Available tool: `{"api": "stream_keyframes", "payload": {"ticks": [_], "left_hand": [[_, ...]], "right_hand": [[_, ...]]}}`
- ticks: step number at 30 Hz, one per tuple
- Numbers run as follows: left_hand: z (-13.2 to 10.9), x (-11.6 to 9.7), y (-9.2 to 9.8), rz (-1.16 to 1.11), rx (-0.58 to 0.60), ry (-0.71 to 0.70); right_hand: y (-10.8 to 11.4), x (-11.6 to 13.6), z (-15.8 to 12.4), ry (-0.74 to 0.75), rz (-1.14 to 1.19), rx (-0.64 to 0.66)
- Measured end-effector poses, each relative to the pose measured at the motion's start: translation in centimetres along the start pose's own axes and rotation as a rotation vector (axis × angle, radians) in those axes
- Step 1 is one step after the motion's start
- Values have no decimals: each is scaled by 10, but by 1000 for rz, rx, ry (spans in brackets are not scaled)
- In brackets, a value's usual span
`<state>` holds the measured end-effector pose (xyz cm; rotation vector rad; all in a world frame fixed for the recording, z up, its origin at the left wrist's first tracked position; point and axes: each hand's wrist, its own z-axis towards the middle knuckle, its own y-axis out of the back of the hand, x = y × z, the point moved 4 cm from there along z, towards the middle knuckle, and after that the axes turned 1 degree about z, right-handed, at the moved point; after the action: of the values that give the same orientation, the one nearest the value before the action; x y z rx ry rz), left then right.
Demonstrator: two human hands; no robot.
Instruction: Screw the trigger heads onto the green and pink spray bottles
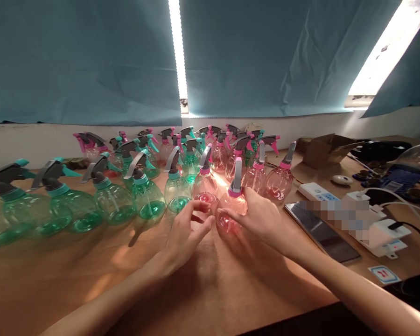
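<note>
A pink spray bottle with a grey trigger stands on the wooden table in front of me. My right hand is wrapped round its right side and grips it. My left hand reaches in from the left with fingers spread, its fingertips just short of the bottle. Right behind stand another pink bottle and a row of green spray bottles that runs off to the left.
Several more pink and green spray bottles crowd the back of the table by the wall. On the right lie a dark phone, a white power strip with plugs and cables, a cardboard box and a small label.
</note>
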<state>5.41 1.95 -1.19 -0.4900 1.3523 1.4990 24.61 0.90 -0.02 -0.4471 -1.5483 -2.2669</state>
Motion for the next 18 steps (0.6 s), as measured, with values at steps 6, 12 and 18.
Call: {"api": "stream_keyframes", "payload": {"ticks": [6, 12, 18], "left_hand": [[11, -18, 5, -13, -5, -120], [20, -31, 5, -33, -10, -91], [24, -30, 15, -19, -36, -76]], "right_hand": [[-17, 25, -20, 240, 75, -89], [-43, 41, -32, 293, 326, -6], [-60, 49, -36, 443, 430, 57]]}}
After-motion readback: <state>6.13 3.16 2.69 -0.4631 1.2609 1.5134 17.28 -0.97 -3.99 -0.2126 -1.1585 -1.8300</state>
